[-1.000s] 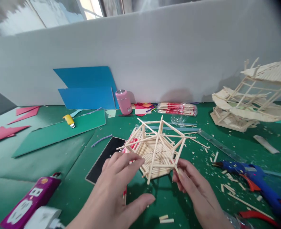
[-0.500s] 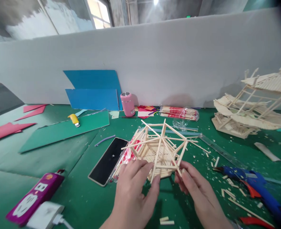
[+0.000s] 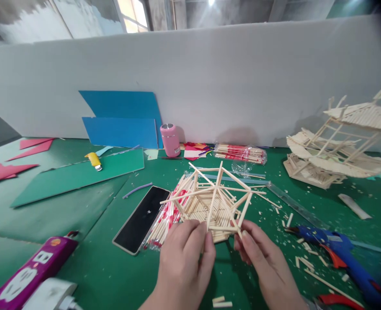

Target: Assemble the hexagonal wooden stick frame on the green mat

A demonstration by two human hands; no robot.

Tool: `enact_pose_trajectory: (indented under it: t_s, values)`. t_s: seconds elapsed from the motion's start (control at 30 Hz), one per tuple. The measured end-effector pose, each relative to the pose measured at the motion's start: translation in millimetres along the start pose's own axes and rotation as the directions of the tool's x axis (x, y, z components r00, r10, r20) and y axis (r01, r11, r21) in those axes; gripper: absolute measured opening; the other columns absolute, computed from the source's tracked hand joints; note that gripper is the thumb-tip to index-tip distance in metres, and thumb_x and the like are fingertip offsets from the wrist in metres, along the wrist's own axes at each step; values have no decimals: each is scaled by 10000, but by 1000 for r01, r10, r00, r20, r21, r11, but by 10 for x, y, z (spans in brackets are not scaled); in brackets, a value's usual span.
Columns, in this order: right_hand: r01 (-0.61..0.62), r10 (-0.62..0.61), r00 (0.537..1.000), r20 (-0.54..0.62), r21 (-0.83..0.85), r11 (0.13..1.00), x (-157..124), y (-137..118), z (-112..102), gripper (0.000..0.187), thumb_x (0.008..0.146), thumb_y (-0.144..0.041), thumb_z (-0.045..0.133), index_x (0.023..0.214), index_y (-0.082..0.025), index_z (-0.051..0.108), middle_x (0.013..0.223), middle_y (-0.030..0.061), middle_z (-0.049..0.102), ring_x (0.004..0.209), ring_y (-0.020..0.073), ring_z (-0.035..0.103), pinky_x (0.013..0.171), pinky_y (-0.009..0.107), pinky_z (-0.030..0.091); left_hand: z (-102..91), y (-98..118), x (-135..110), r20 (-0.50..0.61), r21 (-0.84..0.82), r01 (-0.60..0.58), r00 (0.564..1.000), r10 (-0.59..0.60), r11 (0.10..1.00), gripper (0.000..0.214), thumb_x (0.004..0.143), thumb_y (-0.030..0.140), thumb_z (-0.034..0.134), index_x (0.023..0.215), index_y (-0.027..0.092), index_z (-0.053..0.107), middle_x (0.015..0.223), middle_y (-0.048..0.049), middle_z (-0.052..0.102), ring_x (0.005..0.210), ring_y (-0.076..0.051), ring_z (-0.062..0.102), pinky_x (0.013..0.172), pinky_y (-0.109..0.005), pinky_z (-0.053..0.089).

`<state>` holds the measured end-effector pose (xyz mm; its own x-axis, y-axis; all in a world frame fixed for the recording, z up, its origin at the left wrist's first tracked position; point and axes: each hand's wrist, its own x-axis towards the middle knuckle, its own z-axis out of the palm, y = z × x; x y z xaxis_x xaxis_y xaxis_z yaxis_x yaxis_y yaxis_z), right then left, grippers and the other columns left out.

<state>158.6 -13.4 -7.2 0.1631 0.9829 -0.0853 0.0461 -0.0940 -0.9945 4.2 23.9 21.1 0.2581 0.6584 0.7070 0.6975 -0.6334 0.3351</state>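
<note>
A small frame of thin wooden sticks (image 3: 216, 188), with spokes meeting at a raised centre and a slatted floor below, is between my hands above the green table. My left hand (image 3: 187, 254) pinches the lower end of one front stick, thumb and fingers together. At the front right corner, my right hand (image 3: 259, 254) grips a stick joint between thumb and fingers. Part of the frame's left front is hidden behind my left hand. Red-tipped matchsticks (image 3: 164, 219) in clear wrap lie beside the frame's left side.
A blue glue gun (image 3: 335, 245) lies at right among stick scraps, near a stick-built pavilion model (image 3: 342, 146). A black phone (image 3: 140, 219), purple box (image 3: 32, 271), yellow cutter (image 3: 94, 161) and green board (image 3: 80, 176) are at left. Behind stands a pink cup (image 3: 170, 141) against a white panel (image 3: 203, 82).
The view has shifted slightly, so the table things sit a little further left. My left thumb and fingers have closed together on the front stick; my right hand keeps its grip.
</note>
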Motion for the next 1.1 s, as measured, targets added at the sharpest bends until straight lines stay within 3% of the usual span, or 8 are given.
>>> enact_pose_trajectory:
  t_s: [0.33,1.1]
  values:
    - [-4,2,999,-50,-28,1000,-4,-52,33,326,848,-438,454,1043,-200,561,843,34,628,715,141,572,620,191,476,24,-25,0,15,20,1,1000,-2,1000,98,767,112,516,798,171,588,755,-58,664,643,-159,632,597,-275,529]
    - [-24,24,1000,-13,-46,999,0,-72,24,317,864,-434,428,1063,-215,542,846,17,612,710,127,545,626,180,451,14,-56,-21,32,-11,-2,999,2,1000,86,774,96,520,807,148,580,776,-75,653,674,-166,623,631,-285,510]
